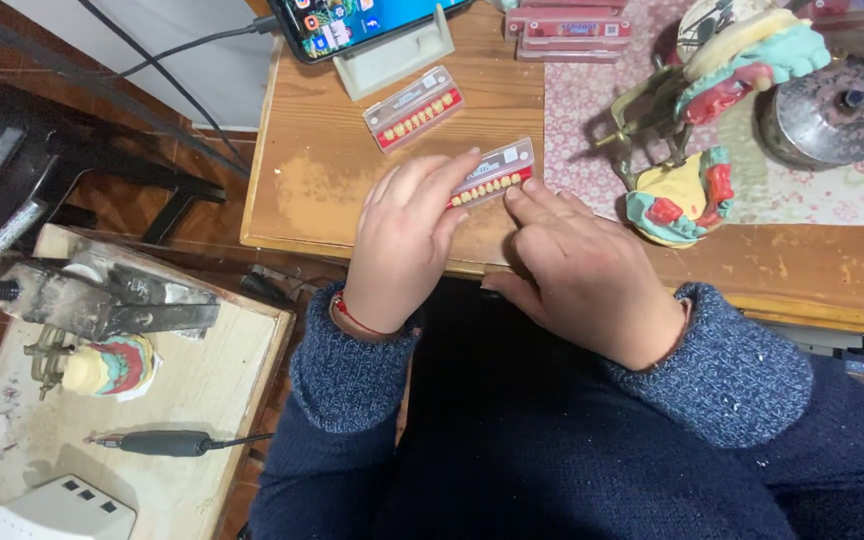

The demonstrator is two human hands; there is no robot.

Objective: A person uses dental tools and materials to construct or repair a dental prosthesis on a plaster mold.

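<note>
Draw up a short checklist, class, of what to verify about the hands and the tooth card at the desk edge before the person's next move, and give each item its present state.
1. Left hand on the near tooth card: ok, its fingers lie over the card's left end.
2. Right hand at the card: ok, a fingertip touches its lower right edge.
3. Card flat on the wooden desk: ok, though close to the front edge.
4. Second tooth card clear of the hands: ok, it lies apart, further back.
5. Dental model on its articulator clear of the right hand: ok, a gap shows.
6. All teeth in place on the near card: cannot tell, fingers hide part of the row.
</note>
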